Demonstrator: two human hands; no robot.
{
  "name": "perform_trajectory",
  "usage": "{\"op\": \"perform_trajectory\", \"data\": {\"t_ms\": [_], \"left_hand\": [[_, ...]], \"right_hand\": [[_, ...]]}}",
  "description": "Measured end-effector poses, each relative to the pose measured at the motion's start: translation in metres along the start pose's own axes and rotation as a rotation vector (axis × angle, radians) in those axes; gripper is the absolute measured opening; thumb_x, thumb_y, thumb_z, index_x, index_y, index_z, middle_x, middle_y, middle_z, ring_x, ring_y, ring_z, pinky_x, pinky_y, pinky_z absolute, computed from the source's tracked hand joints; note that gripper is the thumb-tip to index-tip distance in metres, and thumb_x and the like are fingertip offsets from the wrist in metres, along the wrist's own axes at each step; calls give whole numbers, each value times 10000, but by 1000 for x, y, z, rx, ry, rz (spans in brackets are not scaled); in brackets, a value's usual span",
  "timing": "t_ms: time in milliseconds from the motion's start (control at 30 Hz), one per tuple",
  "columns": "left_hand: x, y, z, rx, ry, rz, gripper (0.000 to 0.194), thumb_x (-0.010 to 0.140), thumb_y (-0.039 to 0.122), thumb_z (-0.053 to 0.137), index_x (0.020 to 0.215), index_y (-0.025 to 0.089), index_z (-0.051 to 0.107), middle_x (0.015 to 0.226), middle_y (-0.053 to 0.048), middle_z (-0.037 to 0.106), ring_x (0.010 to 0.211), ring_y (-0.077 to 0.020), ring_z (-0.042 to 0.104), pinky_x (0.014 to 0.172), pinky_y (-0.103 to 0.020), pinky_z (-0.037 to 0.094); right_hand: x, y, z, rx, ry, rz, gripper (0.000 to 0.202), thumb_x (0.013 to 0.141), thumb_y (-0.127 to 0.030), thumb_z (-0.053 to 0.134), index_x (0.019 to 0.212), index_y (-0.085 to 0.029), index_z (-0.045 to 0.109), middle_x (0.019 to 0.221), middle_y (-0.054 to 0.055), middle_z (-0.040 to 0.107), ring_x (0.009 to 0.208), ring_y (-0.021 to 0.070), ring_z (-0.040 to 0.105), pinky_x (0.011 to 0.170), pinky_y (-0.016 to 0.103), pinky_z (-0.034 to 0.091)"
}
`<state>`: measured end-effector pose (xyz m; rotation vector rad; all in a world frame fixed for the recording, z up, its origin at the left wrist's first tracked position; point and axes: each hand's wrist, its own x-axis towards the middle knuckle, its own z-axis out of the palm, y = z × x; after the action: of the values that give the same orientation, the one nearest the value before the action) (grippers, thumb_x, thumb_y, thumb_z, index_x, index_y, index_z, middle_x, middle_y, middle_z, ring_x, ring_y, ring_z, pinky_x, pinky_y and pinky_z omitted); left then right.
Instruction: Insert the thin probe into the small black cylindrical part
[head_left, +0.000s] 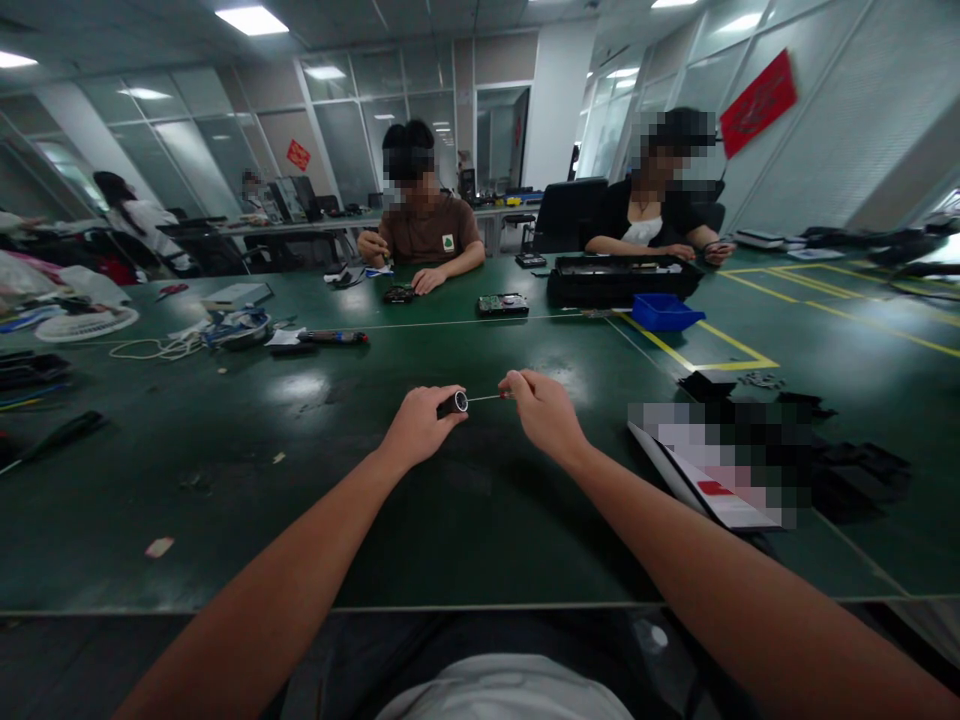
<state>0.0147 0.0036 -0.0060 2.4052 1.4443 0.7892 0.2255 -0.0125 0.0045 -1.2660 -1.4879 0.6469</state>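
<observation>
L hand (421, 427) grips black, silver-ringed cylinder (454, 403), frame ctr; R hand (541, 408) pinches thin, red-ended metal rod (486, 399). Blue plastic bin (664, 313) upper right, contents unclear

From my end, I see both forearms bare, reaching in over the tabletop's (465, 545) near edge and angling toward each other. My left hand (421, 427) is back upward, its fingers curled and its thumb set below them in a closed grip. My right hand (546, 417) faces it, thumb and forefinger pinched together, the other fingers bent. The two hands are near each other but apart, above the middle of the tabletop, with my left wrist (384, 468) and right wrist (581, 455) farther apart.
</observation>
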Motion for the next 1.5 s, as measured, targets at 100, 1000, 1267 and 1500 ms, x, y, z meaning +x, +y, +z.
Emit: {"op": "perform_trajectory", "data": {"t_ms": [100,1000,1267,1500], "left_hand": [[0,0,1,2,-18,-1,373,881,305,683,1247,232,677,1105,-65,729,987,-256,622,934,-424,460],[5,-7,-2,56,-56,-30,319,899,340,649,1198,228,663,1098,-66,720,1014,-272,618,978,-476,434],[2,-1,0,-66,-77,-52,310,879,255,662,1182,194,634,1174,-93,683,1074,-259,632,965,-415,495],[0,8,10,-60,-190,5,393,956,223,526,1348,196,533,1329,-119,607,1199,-263,589,1015,-412,471]], "right_hand": [[1,4,2,75,8,4,175,897,-342,522,987,-261,649,680,-23,611,642,187,560,657,330,393],[7,14,8,551,157,360,188,902,-387,561,809,-224,582,713,3,590,611,144,546,563,288,487],[5,9,5,493,236,232,212,905,-437,536,871,-233,582,763,3,608,669,147,564,606,293,477],[3,3,1,437,258,104,216,922,-450,525,896,-244,583,801,8,628,697,155,581,646,313,475]]}}
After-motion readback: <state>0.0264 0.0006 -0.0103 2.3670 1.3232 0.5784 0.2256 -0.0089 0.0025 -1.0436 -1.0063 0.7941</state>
